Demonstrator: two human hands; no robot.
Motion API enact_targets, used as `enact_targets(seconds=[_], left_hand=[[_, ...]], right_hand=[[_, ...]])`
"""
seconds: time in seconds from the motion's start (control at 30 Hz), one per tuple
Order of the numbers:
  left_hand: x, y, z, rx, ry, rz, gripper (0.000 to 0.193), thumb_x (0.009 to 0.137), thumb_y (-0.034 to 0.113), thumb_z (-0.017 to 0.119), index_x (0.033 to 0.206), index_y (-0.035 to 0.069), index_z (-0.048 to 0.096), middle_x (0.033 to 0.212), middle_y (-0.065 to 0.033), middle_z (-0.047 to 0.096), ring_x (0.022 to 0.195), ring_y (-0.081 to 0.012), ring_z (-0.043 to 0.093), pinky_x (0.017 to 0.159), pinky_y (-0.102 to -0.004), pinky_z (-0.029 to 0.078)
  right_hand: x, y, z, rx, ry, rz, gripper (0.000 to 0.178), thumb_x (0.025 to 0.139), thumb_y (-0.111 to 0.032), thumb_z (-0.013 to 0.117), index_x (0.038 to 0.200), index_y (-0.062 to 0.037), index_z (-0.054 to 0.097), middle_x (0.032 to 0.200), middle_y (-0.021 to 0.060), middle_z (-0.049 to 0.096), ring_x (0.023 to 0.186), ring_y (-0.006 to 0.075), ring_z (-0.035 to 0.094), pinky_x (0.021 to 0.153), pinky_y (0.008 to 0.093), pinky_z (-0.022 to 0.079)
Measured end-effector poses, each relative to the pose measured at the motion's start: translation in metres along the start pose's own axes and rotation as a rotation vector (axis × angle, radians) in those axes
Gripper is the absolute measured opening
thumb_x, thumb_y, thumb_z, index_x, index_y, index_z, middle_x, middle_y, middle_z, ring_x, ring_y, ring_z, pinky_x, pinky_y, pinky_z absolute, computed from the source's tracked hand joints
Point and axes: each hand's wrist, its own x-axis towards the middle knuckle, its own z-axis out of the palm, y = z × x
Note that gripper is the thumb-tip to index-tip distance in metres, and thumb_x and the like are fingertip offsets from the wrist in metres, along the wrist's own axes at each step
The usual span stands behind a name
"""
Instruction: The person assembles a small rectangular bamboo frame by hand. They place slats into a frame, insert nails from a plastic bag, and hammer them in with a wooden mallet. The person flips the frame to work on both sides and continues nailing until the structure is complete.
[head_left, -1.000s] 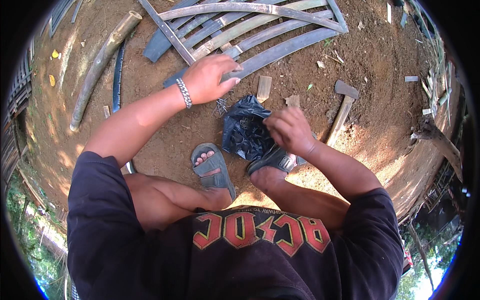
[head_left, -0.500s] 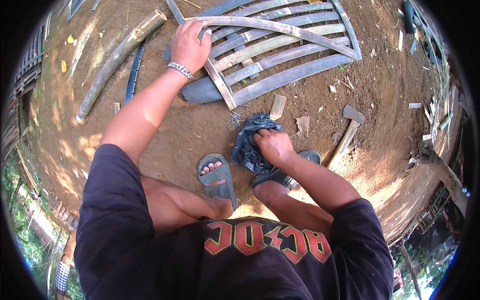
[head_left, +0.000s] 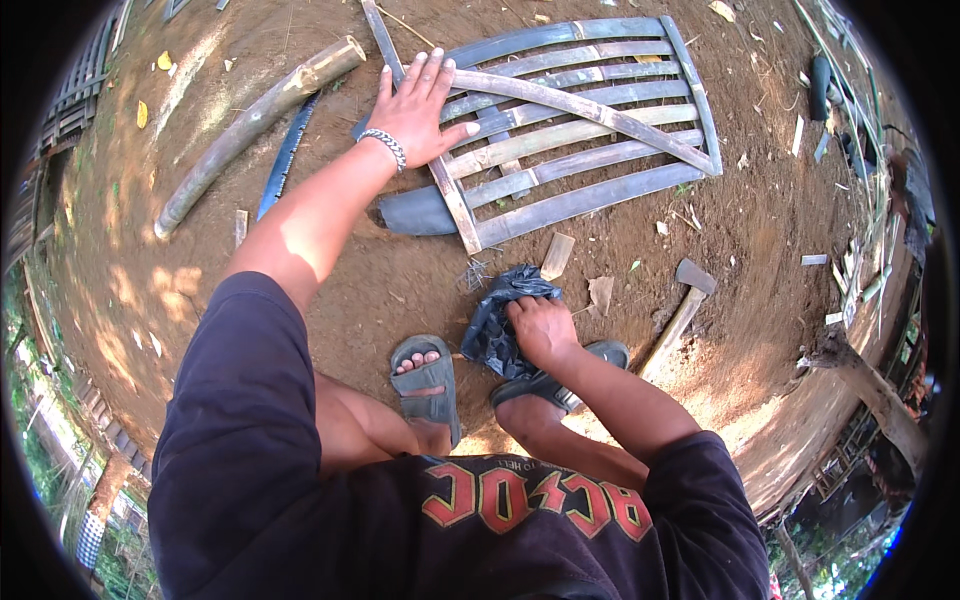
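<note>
My left hand [head_left: 418, 112] lies flat with fingers spread over the left end of a diagonal bamboo strip [head_left: 580, 108], where it crosses the side strip of a slatted bamboo panel [head_left: 590, 135]. A chain bracelet circles that wrist. Between my feet sits a crumpled black plastic bag [head_left: 487, 335]. Into its mouth reaches my right hand [head_left: 543, 330], fingers curled together; the bag hides the fingertips and whatever they hold. Several loose nails [head_left: 474, 273] lie on the soil just beyond the bag, beside a small wooden block [head_left: 558, 256].
A hatchet [head_left: 680, 315] rests right of my sandalled foot [head_left: 567, 380]. Left of the panel lie a thick bamboo pole [head_left: 255, 138] and a saw blade [head_left: 287, 155]. Under the panel's near left corner is a dark rounded piece [head_left: 415, 213]. Bamboo scraps [head_left: 868, 285] are piled at the far right.
My left hand has gone from gripping the diagonal strip's end to pressing flat on it with spread fingers. My right hand stays in the bag. The view has shifted slightly.
</note>
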Motion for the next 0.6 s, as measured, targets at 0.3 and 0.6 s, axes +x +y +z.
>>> enact_targets(seconds=[0.3, 0.6], left_hand=[[-0.002, 0.006, -0.016, -0.017, -0.085, -0.016, 0.111, 0.092, 0.072, 0.057, 0.167, 0.004, 0.012, 0.175, -0.0182, 0.007, 0.162, -0.0311, 0.003, 0.130, -0.0540, 0.004], [-0.004, 0.018, -0.006, -0.116, -0.007, -0.029, 0.108, 0.095, 0.064, 0.059, 0.163, -0.006, 0.014, 0.171, -0.0267, 0.012, 0.161, -0.0385, 0.006, 0.131, -0.0481, 0.006]], right_hand=[[-0.004, 0.002, -0.004, 0.102, -0.007, -0.002, 0.020, 0.091, -0.013, 0.055, 0.108, -0.0064, 0.063, 0.108, 0.0151, 0.069, 0.102, 0.0346, 0.069, 0.090, 0.0474, 0.053], [-0.030, 0.018, -0.061, 0.345, 0.354, -0.149, 0.015, 0.077, -0.004, 0.072, 0.086, -0.0110, 0.064, 0.083, 0.0091, 0.063, 0.075, 0.0335, 0.067, 0.065, 0.0449, 0.055]])
